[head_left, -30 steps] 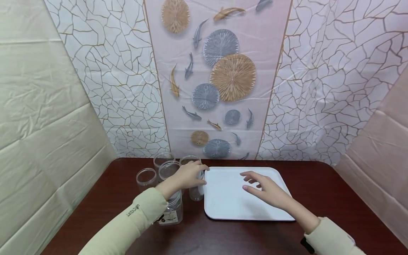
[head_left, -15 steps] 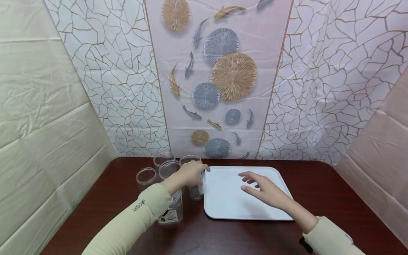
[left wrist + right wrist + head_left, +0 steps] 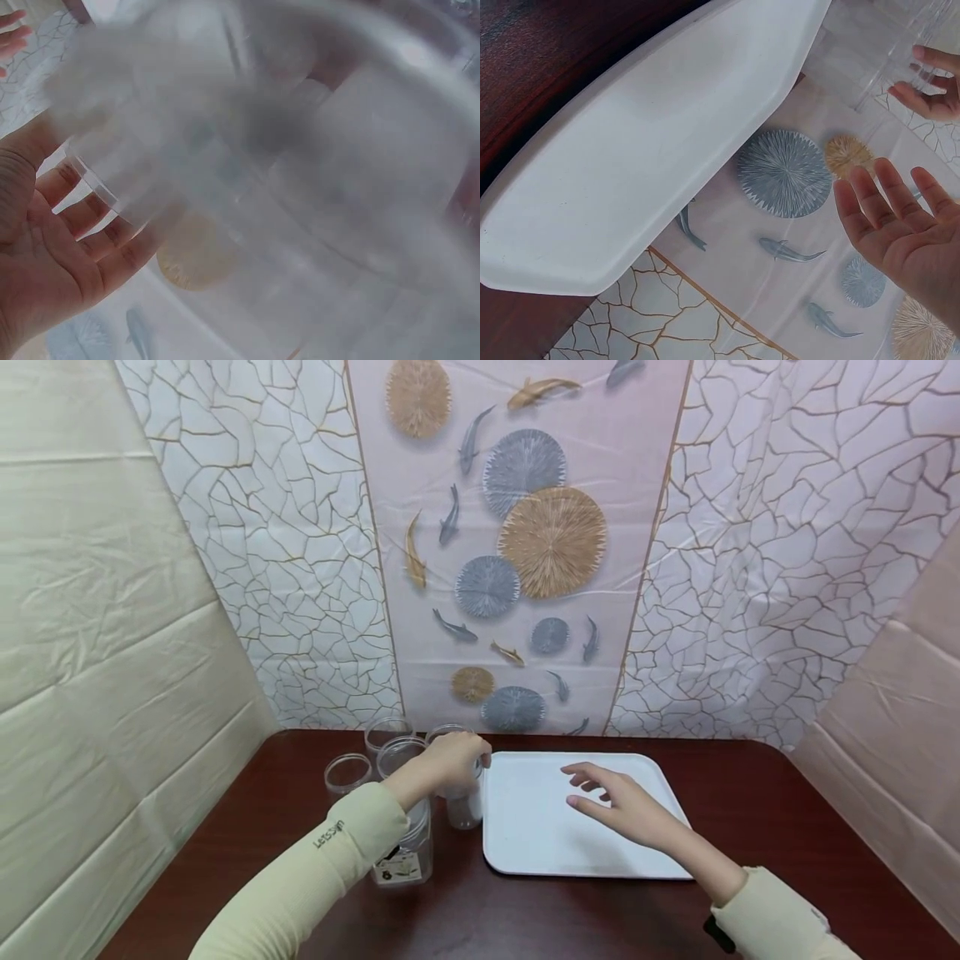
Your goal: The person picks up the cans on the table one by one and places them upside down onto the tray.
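Dark tabletop (image 3: 750,802) is backed by patterned cloth; a clear jar (image 3: 464,802), just left of the white tray (image 3: 540,835), is held in the left hand's (image 3: 450,762) grip; the right hand (image 3: 626,810) is spread wide above the tray.

Clear plastic jar (image 3: 463,803), small and upright, open mouth covered by the left hand (image 3: 450,762) gripping its top, standing on the dark table just at 9 o'clock of the white tray's (image 3: 540,852) left edge, whitish at its base, blurred close-up in the wrist view
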`<control>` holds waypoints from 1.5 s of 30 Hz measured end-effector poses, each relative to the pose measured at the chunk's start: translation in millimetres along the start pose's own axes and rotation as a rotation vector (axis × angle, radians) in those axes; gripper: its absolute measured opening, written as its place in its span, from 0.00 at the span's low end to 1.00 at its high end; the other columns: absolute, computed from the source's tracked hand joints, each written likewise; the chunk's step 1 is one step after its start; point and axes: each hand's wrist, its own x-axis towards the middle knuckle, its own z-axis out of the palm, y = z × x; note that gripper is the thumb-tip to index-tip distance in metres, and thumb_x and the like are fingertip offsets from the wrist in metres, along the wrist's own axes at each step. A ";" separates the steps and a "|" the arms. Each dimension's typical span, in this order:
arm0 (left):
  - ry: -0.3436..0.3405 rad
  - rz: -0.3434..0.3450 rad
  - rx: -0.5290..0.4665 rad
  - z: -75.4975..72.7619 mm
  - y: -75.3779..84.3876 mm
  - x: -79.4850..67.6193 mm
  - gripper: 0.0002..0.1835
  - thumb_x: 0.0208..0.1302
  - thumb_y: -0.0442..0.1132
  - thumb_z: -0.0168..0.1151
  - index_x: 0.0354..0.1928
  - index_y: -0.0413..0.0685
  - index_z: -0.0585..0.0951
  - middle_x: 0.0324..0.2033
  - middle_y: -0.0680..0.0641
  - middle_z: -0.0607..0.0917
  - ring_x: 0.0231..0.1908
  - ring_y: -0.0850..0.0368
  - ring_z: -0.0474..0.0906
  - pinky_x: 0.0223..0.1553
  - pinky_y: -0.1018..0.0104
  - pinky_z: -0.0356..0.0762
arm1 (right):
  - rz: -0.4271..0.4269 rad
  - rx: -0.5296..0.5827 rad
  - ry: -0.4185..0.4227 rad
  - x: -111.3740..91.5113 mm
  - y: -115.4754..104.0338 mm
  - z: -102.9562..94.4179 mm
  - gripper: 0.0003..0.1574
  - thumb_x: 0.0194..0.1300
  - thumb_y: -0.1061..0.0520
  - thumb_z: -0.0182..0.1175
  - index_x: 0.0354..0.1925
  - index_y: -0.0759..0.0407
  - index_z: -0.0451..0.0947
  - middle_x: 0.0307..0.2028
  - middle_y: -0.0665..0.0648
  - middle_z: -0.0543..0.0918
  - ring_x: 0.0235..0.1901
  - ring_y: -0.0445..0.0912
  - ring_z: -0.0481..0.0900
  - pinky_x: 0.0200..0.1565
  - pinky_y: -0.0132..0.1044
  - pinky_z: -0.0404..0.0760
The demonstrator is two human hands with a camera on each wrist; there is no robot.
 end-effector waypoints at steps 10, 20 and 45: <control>0.065 -0.020 -0.027 -13.3 -2.9 0.9 0.15 0.39 0.44 0.70 0.33 0.55 0.80 0.35 0.53 0.82 0.37 0.53 0.77 0.36 0.59 0.73 | 0.004 -0.021 0.022 2.4 -4.3 0.0 0.25 0.61 0.46 0.53 0.54 0.54 0.68 0.44 0.54 0.79 0.45 0.52 0.76 0.42 0.45 0.76; 0.193 -0.009 -0.114 -28.3 -6.3 -1.4 0.17 0.43 0.48 0.68 0.37 0.53 0.79 0.35 0.53 0.82 0.38 0.55 0.77 0.39 0.60 0.73 | 0.036 0.035 0.054 4.4 -8.2 -3.3 0.25 0.61 0.47 0.53 0.54 0.57 0.67 0.47 0.58 0.77 0.45 0.54 0.76 0.41 0.45 0.76; 0.533 -0.009 -0.648 -45.0 -18.6 -11.5 0.20 0.43 0.45 0.70 0.40 0.48 0.80 0.40 0.49 0.83 0.43 0.51 0.77 0.43 0.61 0.75 | 0.080 0.156 0.130 13.7 -24.6 -22.9 0.29 0.62 0.45 0.52 0.58 0.54 0.62 0.52 0.61 0.72 0.49 0.55 0.74 0.46 0.51 0.74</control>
